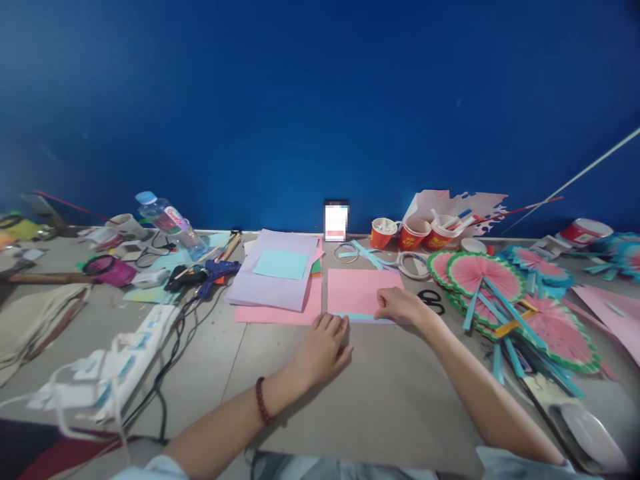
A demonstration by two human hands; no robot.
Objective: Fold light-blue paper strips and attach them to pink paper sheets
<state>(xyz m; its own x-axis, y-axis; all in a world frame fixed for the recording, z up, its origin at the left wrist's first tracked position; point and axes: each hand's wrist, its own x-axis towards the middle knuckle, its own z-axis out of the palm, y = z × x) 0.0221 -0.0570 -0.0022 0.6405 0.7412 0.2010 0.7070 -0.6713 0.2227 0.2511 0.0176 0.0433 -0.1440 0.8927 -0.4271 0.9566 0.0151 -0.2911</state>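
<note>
A pink paper sheet (363,287) lies flat in front of me, with a narrow light blue paper strip (357,317) along its near edge. My left hand (324,348), with a beaded bracelet on the wrist, rests at the strip's left end. Its fingertips touch the corner and the thumb is held apart. On the right part of the sheet sits my right hand (397,305), its fingers curled in and pressed together by the strip. Whatever those fingers may hold is hidden. Black-handled scissors (431,302) lie just right of the sheet, partly behind my right forearm.
Stacked lilac paper (273,287) lies to the left, beyond a power strip (137,360) with cables. Glue guns (217,272) and a tilted bottle (175,223) stand behind. Red paper cups (414,235) and a phone (336,221) line the wall. Watermelon-patterned paper fans (560,333) pile at right.
</note>
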